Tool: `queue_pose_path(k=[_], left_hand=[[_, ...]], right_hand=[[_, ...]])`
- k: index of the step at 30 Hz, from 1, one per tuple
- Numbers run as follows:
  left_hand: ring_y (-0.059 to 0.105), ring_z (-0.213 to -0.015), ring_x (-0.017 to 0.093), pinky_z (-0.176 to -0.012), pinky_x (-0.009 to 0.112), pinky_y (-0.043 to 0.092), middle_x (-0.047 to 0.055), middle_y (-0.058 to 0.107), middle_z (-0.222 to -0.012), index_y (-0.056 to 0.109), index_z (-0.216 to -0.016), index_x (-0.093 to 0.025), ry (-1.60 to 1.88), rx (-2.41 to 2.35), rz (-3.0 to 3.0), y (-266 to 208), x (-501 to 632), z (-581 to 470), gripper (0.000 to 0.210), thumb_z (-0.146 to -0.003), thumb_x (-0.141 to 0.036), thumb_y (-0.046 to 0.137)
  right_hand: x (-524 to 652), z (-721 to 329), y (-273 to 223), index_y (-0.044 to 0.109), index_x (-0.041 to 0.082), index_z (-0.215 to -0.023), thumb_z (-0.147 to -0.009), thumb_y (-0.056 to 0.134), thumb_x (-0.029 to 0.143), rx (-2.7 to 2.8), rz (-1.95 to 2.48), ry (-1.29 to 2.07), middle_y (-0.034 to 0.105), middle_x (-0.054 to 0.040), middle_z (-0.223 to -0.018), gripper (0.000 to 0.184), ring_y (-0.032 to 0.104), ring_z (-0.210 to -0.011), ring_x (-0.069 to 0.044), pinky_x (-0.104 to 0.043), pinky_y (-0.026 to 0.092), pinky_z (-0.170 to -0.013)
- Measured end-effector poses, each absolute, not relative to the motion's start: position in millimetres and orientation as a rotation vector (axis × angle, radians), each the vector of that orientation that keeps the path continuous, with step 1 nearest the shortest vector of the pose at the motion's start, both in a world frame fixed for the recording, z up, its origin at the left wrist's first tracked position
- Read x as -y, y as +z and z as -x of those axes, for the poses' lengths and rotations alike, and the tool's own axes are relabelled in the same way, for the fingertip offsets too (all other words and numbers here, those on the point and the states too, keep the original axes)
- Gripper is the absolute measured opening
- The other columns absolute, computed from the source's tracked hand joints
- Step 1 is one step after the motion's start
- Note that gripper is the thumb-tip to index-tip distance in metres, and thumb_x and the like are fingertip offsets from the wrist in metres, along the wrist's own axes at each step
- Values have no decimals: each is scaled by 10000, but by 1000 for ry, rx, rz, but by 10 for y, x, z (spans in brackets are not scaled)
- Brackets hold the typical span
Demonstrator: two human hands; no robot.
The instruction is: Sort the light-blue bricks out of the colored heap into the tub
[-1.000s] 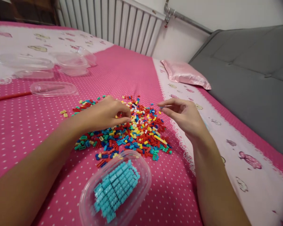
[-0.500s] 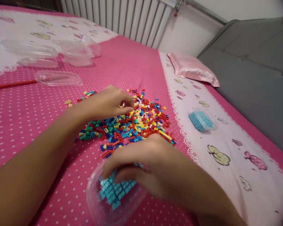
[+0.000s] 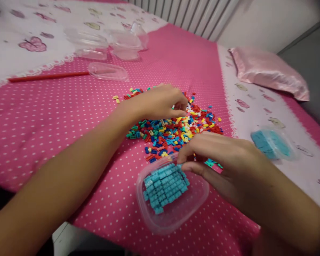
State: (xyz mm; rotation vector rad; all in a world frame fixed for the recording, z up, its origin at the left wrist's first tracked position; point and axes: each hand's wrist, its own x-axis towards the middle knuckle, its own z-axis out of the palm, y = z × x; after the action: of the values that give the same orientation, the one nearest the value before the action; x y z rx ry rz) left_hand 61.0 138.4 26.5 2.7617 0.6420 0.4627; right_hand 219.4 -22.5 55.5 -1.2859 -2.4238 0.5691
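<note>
Small toy bricks in many colours lie in a loose pile on the bed. Over its far side my left hand is bent, fingers curled down and thumb close to them among the pieces; whatever they hold is hidden. Nearer me stands a clear plastic container, with rows of light-blue bricks packed tightly inside. At its far right rim my right hand pinches thumb and forefinger together by the corner of those rows. Too little shows between these fingertips to name a piece.
Filled with blue bricks, a second clear container sits at right. Farther off are clear empty tubs, a clear lid and a red stick. A pink pillow lies at the back right. The bed's edge is near me.
The view has swung left and down, so everything sits farther right. My right hand has drawn back from over the blue rows to the container's rim. My left hand stays at the pile.
</note>
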Motion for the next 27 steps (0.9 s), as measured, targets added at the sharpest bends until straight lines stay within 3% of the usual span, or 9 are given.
queue_pose_path(k=[8, 13, 17, 22, 27], left_hand=[[593, -712, 121, -665, 266, 339, 50, 752, -905, 758, -965, -170, 476, -676, -2769, 258, -1365, -614, 264, -873, -330, 569], [600, -709, 119, -674, 260, 351, 45, 754, -896, 762, -971, -167, 467, -689, -2789, 259, -1369, -619, 268, -866, -320, 569], [589, -699, 116, -663, 259, 343, 25, 740, -851, 762, -934, -179, 502, -668, -2799, 237, -1387, -624, 258, -850, -331, 570], [591, -708, 121, -672, 262, 347, 17, 733, -842, 763, -915, -187, 493, -680, -2807, 212, -1400, -628, 246, -853, -336, 576], [606, -737, 132, -696, 270, 353, 31, 738, -887, 764, -956, -183, 477, -705, -2803, 229, -1384, -637, 241, -858, -280, 567]], right_hand=[[237, -2138, 568, 589, 192, -814, -933, 541, 159, 2463, 1434, 643, 628, 34, -713, 132, 538, -588, -108, -253, 377, -534], [232, -2193, 583, 684, 202, -859, -927, 616, 170, 2457, 1334, 757, 715, 65, -827, 101, 639, -725, -71, -204, 460, -675], [239, -2213, 552, 673, 209, -818, -838, 681, 101, 2485, 1423, 734, 707, 92, -744, 110, 634, -651, -66, -212, 428, -608], [304, -2188, 497, 667, 269, -879, -906, 581, 94, 2489, 1432, 737, 735, 110, -850, 197, 668, -723, -73, -229, 422, -639], [385, -2200, 446, 663, 273, -880, -930, 547, 123, 2591, 1449, 519, 716, 34, -950, 196, 666, -839, -138, -275, 459, -719]])
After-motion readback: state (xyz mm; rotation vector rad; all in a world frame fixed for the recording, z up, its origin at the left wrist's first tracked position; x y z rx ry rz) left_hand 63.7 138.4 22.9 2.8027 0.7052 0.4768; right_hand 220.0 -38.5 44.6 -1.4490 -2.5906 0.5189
